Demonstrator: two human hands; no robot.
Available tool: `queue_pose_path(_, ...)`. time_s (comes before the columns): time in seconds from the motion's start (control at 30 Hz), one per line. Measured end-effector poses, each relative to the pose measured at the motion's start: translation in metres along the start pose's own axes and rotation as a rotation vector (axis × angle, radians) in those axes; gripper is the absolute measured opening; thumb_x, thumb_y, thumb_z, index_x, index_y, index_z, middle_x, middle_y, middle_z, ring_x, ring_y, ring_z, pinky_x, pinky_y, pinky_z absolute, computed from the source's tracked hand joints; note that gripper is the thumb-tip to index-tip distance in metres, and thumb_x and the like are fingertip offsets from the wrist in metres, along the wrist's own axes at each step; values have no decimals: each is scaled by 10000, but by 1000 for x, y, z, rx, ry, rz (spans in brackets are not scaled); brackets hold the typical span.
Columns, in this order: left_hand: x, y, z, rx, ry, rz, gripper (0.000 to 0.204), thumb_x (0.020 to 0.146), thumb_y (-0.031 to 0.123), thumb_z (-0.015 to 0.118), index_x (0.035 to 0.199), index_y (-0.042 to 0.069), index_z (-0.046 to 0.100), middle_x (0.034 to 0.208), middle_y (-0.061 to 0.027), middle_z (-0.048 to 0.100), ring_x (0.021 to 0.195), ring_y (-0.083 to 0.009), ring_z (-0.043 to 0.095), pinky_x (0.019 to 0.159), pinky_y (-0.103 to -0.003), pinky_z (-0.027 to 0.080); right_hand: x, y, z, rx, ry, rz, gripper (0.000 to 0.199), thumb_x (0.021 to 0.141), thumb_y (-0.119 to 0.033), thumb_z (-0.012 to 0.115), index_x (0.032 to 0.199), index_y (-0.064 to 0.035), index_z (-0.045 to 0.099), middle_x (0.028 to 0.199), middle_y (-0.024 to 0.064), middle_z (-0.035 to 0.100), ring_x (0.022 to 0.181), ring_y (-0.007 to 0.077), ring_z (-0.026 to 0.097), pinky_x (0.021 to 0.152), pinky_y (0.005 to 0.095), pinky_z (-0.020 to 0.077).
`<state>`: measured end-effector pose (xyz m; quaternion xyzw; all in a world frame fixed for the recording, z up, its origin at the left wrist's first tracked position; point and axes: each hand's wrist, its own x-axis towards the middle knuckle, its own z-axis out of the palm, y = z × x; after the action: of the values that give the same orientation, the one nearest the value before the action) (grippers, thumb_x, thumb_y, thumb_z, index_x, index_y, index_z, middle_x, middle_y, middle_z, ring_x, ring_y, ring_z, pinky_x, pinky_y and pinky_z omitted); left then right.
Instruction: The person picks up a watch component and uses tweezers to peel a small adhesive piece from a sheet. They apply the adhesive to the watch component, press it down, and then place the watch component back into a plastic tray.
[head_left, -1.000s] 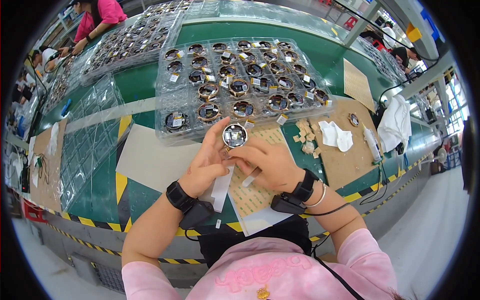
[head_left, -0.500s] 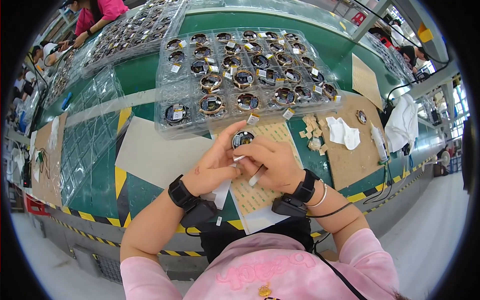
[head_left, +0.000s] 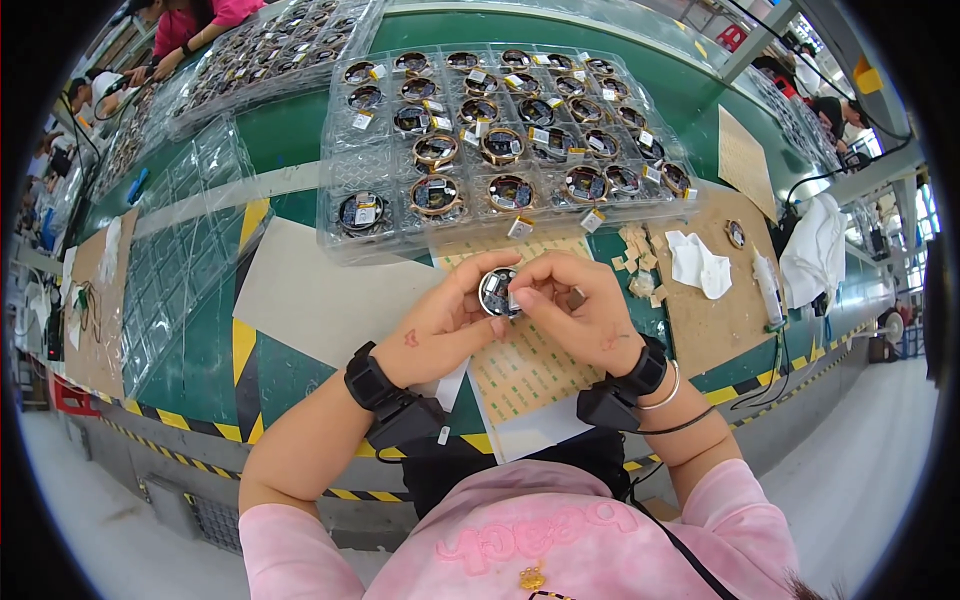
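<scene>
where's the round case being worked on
In the head view, the round case is near the centre, in the left hand with the right hand at its right side, nearer the person than the clear tray.

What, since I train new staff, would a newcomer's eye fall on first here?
Probably the big clear tray of round device cases, just beyond the hands. Next, at the centre, the left hand holds one open round case, the right hand at its right edge. Yellow-and-black tape lines the near edge.
</scene>
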<state>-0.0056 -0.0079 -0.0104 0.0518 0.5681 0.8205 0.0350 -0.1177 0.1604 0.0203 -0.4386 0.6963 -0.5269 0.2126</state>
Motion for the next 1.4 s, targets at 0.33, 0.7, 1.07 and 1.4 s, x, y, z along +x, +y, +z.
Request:
queue_pose_path(0.33, 0, 10, 9, -51, 134, -44, 569, 898, -85, 426, 1422, 56, 255, 1254, -71, 482, 966, -118, 559, 834, -271, 481, -2, -13, 0, 65, 74, 138, 170, 837, -11, 660, 1003, 7, 631, 889, 32, 609, 755, 39, 582, 582, 166, 418)
queue_pose_path(0.7, -1, 5, 5, 111, 173, -32, 383, 941, -24, 462, 1322, 0, 422, 1157, -73, 577, 943, -103, 596, 770, -252, 521, -1, -1, 0, -52, 122, -22, 173, 834, -24, 662, 1006, -5, 655, 887, 27, 601, 770, 51, 597, 520, 163, 377)
queue_pose_path(1.07, -1, -1, 7, 161, 253, -1, 357, 928, -29, 482, 1284, -13, 466, 1092, -78, 621, 812, -84, 622, 664, -229, 531, -4, 2, 2, -194, 128, -54, 157, 802, -41, 694, 955, -32, 661, 837, 17, 597, 706, 43, 537, 491, 178, 345)
queue_pose_path(1.4, -3, 0, 7, 223, 297, -13, 309, 911, -23, 504, 1220, -33, 493, 962, -58, 644, 633, -66, 600, 559, -222, 514, -4, -3, 8, -187, 173, -50, 144, 798, -34, 697, 930, -26, 641, 836, 22, 606, 731, 52, 582, 508, 181, 367)
